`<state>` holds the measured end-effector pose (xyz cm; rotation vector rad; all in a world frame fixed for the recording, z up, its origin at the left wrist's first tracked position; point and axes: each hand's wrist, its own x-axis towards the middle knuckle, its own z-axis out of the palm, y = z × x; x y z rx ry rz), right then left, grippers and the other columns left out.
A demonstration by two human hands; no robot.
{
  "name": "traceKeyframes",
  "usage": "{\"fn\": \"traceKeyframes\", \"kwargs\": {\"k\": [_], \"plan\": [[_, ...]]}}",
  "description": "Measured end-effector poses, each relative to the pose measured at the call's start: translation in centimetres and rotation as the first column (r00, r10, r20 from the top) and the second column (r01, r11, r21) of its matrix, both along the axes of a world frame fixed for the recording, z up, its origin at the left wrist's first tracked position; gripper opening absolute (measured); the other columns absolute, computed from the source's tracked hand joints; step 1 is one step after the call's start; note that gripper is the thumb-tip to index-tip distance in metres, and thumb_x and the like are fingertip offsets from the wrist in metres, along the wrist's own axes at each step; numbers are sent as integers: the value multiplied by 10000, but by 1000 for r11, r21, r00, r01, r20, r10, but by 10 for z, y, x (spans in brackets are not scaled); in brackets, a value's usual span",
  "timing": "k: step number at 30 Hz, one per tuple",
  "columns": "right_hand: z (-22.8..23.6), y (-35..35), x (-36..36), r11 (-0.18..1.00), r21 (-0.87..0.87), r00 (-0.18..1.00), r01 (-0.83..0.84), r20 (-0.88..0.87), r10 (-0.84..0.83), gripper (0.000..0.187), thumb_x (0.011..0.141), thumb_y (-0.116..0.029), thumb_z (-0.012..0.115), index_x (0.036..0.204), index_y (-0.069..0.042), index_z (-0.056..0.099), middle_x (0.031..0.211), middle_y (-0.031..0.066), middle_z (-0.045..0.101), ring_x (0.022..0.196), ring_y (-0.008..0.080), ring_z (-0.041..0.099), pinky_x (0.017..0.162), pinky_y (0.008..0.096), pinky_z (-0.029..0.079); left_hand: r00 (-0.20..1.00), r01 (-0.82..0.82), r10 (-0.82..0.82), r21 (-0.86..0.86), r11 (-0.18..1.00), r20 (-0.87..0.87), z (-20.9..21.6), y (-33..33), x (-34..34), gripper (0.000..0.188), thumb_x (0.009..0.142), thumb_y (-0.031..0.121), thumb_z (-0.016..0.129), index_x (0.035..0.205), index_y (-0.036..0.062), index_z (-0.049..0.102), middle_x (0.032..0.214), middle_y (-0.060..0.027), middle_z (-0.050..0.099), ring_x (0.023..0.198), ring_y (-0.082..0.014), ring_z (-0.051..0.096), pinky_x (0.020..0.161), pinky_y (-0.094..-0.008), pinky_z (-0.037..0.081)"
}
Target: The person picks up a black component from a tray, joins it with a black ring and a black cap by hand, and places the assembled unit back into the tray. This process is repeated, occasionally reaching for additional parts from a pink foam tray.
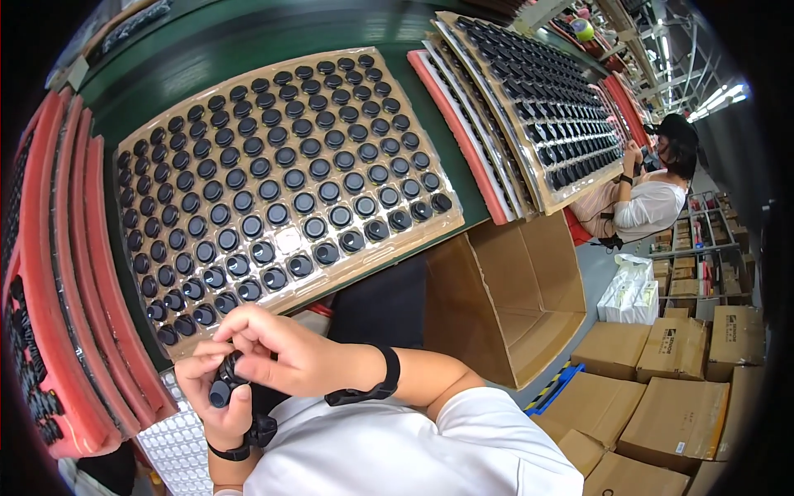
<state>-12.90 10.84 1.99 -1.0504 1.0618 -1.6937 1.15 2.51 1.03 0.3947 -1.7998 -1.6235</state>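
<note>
Close to my body, both hands meet around a small black cylindrical part [220, 394] with a greyish round end. My left hand [207, 405] is closed around it, fingers curled and thumb along its side. My right hand [285, 355] comes over from the right, its fingers bent onto the upper end of the same dark piece; the fingers hide much of it. Just beyond my hands lies a clear plastic tray [337, 263] on brown card, filled with rows of similar black round-topped parts [260, 168].
The tray rests on a green bench surface [248, 33]. Red foam-edged trays [83, 273] stand at the left, and more filled trays [538, 107] lean at the right. An open cardboard box [529, 314], stacked cartons [678, 422] and another person [653, 198] are to the right.
</note>
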Motion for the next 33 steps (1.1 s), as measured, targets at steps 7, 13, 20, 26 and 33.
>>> {"fn": "traceKeyframes", "kwargs": {"k": [7, 13, 20, 26, 33], "plan": [[1, 4, -5, 996, -16, 950, 91, -298, -92, 357, 853, -218, 648, 1106, -20, 492, 839, 47, 494, 706, 127, 456, 623, 251, 379, 999, -44, 44, -34, 998, -9, 1, -5, 0, 431, 812, 206, 675, 1077, 39, 378, 970, -137, 513, 845, -174, 513, 779, -291, 422], [-2, 4, -11, 987, -107, 916, 116, -373, -148, 292, 801, -130, 689, 1044, -29, 561, 912, 71, 525, 772, 162, 485, 692, 281, 415, 998, 55, -53, 217, 975, -15, 3, -6, -4, 410, 825, 241, 673, 1059, 4, 435, 990, -121, 514, 849, -153, 514, 776, -267, 417], [0, 4, -24, 987, 11, 896, 161, -421, -141, 254, 794, -63, 657, 1031, -26, 573, 936, 85, 527, 825, 184, 515, 734, 276, 424, 993, 93, -108, 284, 954, 38, -1, -13, -6, 467, 844, 363, 654, 1063, -3, 464, 927, -99, 547, 759, -126, 518, 694, -244, 429], [-5, -5, -71, 877, 24, 633, 480, -701, -327, 193, 753, -24, 664, 934, -13, 599, 858, 88, 560, 778, 202, 536, 720, 287, 437, 984, 155, -173, 287, 945, 35, -13, -20, 1, 586, 879, 541, 516, 1079, -8, 463, 829, -90, 564, 653, -118, 506, 616, -235, 421], [-13, -8, -88, 809, -47, 262, 586, -934, -244, 200, 726, -45, 689, 911, -29, 612, 810, 90, 581, 762, 258, 539, 706, 332, 427, 972, 217, -236, 386, 897, 2, -19, -23, 2, 777, 869, 699, 234, 1101, -11, 450, 776, -99, 556, 603, -116, 476, 584, -233, 400]]}}
